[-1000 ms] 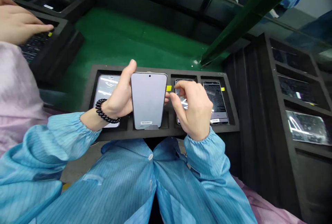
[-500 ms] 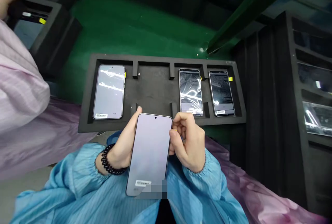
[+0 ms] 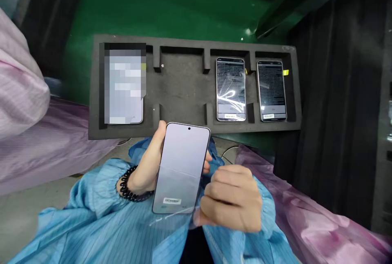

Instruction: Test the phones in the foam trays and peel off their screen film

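My left hand (image 3: pixel 150 158) is wrapped round a smartphone (image 3: pixel 183 162) from the left and behind, its fingertips showing at the right edge. The phone's screen is lit pale lilac, with a small white barcode label near its bottom. A clear plastic film (image 3: pixel 171 217) lies over the lower screen and sticks out past the bottom edge. At the lower right, my right hand (image 3: pixel 234 198) is closed, pinching the film's corner by thumb and fingers. Beyond my hands lies a black foam tray (image 3: pixel 183 123) with two dark-screened phones (image 3: pixel 231 92) on its right side.
A pale-screened phone (image 3: pixel 125 105), partly blurred out, lies in the tray's left slot. The tray rests on a green surface (image 3: pixel 147 7). Dark foam stacks (image 3: pixel 333 113) stand at the right. Beside me on the left is a person's pink sleeve (image 3: pixel 21 80).
My right hand has moved from the phone's upper right edge down toward its bottom corner, drawing the clear film along. The view has shifted, and the tray sits higher in it.
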Demonstrator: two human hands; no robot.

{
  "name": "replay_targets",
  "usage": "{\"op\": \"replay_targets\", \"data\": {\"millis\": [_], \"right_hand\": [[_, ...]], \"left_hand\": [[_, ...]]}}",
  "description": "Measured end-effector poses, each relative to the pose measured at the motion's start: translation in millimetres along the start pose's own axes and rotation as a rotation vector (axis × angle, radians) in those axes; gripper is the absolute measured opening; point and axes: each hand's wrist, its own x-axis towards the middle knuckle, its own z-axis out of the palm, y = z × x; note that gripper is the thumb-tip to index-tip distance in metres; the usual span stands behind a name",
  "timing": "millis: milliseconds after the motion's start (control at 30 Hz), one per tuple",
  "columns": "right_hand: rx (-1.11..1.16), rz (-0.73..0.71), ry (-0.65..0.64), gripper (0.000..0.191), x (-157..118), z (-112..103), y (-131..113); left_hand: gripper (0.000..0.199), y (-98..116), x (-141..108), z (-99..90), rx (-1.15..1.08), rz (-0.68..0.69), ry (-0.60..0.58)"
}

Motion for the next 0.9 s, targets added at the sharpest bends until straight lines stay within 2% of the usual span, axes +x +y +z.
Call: {"op": "replay_targets", "data": {"millis": [233, 333, 433, 500, 600, 667, 800, 900], "right_hand": [[0.015, 0.070, 0.009, 0.050, 3.1, -2.3, -4.0], [0.012, 0.076, 0.004, 0.046, 0.1, -1.7, -2.1], [-0.005, 0.094, 0.015, 0.034, -4.8, -4.9, 2.7], [-0.024, 0.177, -0.006, 0.024, -6.4, -7.9, 5.9], [-0.042, 0.367, -0.004, 0.019, -3.0, -8.7, 9.5], [-0.048, 0.442, 0.032, 0.023, 2.0, -5.7, 12.2], [-0.091, 0.496, 0.098, 0.030, 11.9, 2.0, 22.5], [-0.091, 0.403, 0.118, 0.031, 21.3, 5.8, 34.7]], "left_hand": [[0.093, 1.2, -1.1, 0.6, -0.008, -0.010, -0.001], [0.093, 1.3, -3.7, -1.9, 0.054, 0.023, -0.086], [0.092, -1.8, -13.9, -8.9, 0.093, 0.084, -0.170], [0.079, -5.2, -23.1, -16.8, 0.144, 0.141, -0.121], [0.054, -10.5, -32.9, -31.4, 0.334, 0.225, 0.056], [0.057, -13.3, -34.1, -40.6, 0.473, 0.306, 0.123], [0.069, -13.5, -26.6, -49.1, 0.719, 0.442, 0.187], [0.062, -8.0, -17.2, -43.5, 0.830, 0.465, 0.341]]}}
